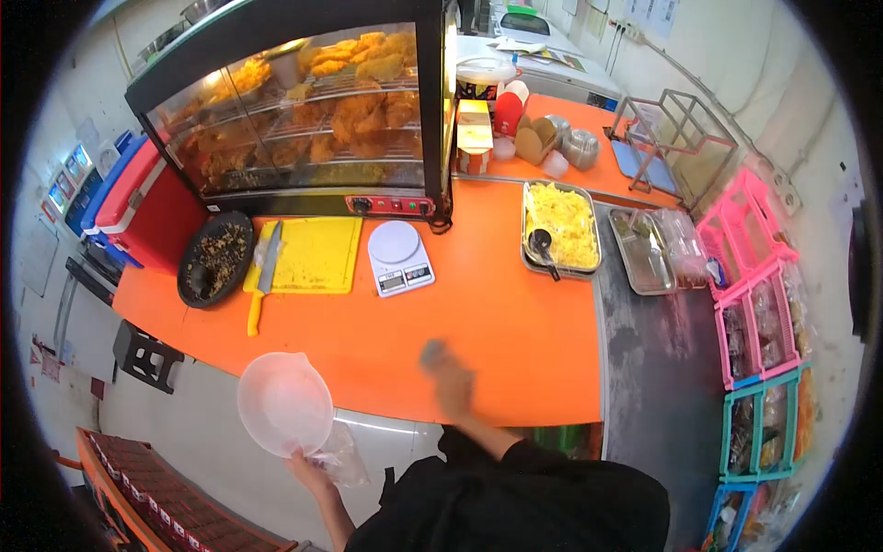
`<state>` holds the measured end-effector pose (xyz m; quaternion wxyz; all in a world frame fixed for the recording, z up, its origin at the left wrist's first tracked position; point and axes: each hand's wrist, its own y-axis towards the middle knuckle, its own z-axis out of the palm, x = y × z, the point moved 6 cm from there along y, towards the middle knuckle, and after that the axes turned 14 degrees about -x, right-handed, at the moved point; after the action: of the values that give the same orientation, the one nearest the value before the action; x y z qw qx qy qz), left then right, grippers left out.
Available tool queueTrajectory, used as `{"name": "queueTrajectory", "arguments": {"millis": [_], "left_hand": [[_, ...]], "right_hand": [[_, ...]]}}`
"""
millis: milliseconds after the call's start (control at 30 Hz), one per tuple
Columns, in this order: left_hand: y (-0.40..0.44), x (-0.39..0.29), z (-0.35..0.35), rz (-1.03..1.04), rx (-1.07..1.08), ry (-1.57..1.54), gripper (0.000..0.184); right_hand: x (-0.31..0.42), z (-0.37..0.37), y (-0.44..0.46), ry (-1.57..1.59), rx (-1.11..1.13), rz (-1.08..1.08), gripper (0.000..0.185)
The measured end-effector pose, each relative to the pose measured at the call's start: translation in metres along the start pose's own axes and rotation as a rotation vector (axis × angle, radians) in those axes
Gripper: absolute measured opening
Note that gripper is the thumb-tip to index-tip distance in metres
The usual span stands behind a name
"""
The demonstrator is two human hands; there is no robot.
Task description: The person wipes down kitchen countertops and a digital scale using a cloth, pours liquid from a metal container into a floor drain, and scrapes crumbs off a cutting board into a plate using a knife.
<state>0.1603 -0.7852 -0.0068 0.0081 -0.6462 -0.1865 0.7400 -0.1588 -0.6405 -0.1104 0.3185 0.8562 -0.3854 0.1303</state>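
Note:
My left hand [311, 474] grips the rim of a translucent white plastic bowl [285, 403], which is held out past the table's front edge. A clear plastic bag [345, 455] hangs beside the bowl at the same hand. Over the orange table [515, 340], my right hand [453, 385] is blurred by motion, its fingers closed around a small greyish thing [432, 352] whose kind I cannot make out. Behind that hand stands a white digital kitchen scale [397, 248] with a bare round platform.
Left of the scale, a yellow cutting board [317, 253] carries a knife [268, 267], beside a black mortar [216, 262]. A heated display case [303, 120] of fried food stands behind. To the right are a tray of yellow food [561, 225] and stacked coloured baskets [759, 331].

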Motion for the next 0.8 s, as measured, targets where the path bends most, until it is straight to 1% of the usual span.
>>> {"name": "queueTrajectory", "arguments": {"millis": [33, 67, 100, 133, 167, 233, 267, 300, 367, 400, 467, 533, 600, 667, 700, 767, 800], "left_hand": [[-0.012, -0.015, 0.015, 0.006, -0.001, -0.016, 0.043], [-0.018, -0.025, 0.027, 0.008, -0.005, -0.029, 0.044], [-0.012, -0.020, 0.033, -0.009, -0.010, -0.034, 0.043], [-0.002, -0.011, 0.036, -0.027, -0.023, -0.030, 0.043], [0.005, -0.004, 0.028, -0.047, -0.043, -0.016, 0.043], [-0.004, -0.017, 0.035, -0.027, -0.054, 0.030, 0.041], [-0.011, -0.019, 0.037, -0.020, -0.058, 0.047, 0.041], [-0.015, -0.017, 0.036, -0.011, -0.039, 0.045, 0.040], [-0.020, -0.016, 0.039, 0.018, 0.002, 0.036, 0.038], [-0.020, -0.008, 0.037, -0.015, -0.038, 0.059, 0.037], [-0.019, 0.011, 0.025, -0.088, -0.147, 0.104, 0.035], [-0.024, 0.002, 0.035, 0.050, -0.082, 0.219, 0.032], [-0.037, -0.018, 0.060, 0.032, -0.082, 0.116, 0.030], [-0.030, -0.004, 0.057, -0.057, -0.110, 0.073, 0.031], [-0.024, -0.002, 0.053, -0.094, -0.120, 0.053, 0.032], [-0.023, -0.018, 0.048, -0.218, -0.209, -0.139, 0.034], [-0.022, -0.024, 0.044, -0.272, -0.249, -0.254, 0.035]], "right_hand": [[0.063, -0.026, -0.004, 0.423, 0.093, -0.140, 0.035], [0.100, -0.009, -0.024, 0.755, 0.384, -0.009, 0.031], [0.133, -0.019, -0.039, 0.803, 0.560, -0.381, 0.034], [0.146, -0.015, -0.040, 1.078, 0.715, -0.298, 0.034], [0.139, -0.014, -0.029, 1.283, 0.660, -0.173, 0.029], [0.102, -0.039, 0.033, 1.041, 0.230, -0.043, 0.016], [0.063, -0.027, 0.062, 1.308, 0.186, 0.328, 0.017], [0.025, -0.017, 0.087, 1.592, 0.032, 0.689, 0.019], [-0.022, -0.043, 0.155, 0.825, -0.065, 0.488, 0.026], [-0.044, -0.033, 0.175, 0.469, -0.267, 0.325, 0.028], [-0.029, -0.005, 0.169, 0.015, -0.371, 0.083, 0.032], [0.032, 0.011, 0.135, -0.181, -0.230, -0.055, 0.033], [0.109, -0.002, 0.089, 1.039, 0.171, 0.385, 0.031], [0.168, 0.007, 0.029, 0.679, 0.655, -0.325, 0.028], [0.173, 0.013, 0.020, 0.786, 0.756, -0.164, 0.028], [0.184, 0.024, 0.001, 0.973, 0.957, 0.175, 0.030], [0.186, 0.027, 0.005, 1.013, 0.887, 0.185, 0.031]]}}
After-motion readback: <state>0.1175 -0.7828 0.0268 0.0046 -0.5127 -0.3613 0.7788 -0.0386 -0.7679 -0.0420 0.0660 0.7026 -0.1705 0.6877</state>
